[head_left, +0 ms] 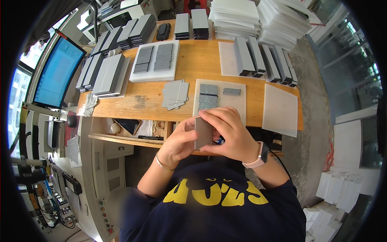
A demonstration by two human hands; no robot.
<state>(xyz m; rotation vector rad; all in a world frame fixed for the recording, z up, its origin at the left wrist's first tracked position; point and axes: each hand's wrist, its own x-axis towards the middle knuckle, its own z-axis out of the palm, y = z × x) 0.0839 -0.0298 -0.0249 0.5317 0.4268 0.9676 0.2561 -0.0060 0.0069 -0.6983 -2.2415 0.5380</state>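
Between both hands (209,137), grey card (202,133)

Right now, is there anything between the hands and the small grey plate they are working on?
No. Both the left hand and right hand already grip the grey plate directly; nothing visible lies between them.

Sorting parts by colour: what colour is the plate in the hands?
Grey, seen in the head view: plate held by both hands.

The small grey plate (203,132) near the middle of the frame looks smooth and matt, like metal or hard plastic. The table (201,60) above it is bare, yellow wood with a worn patch. The white sheet (240,105) has fine ribs, like plastic board.
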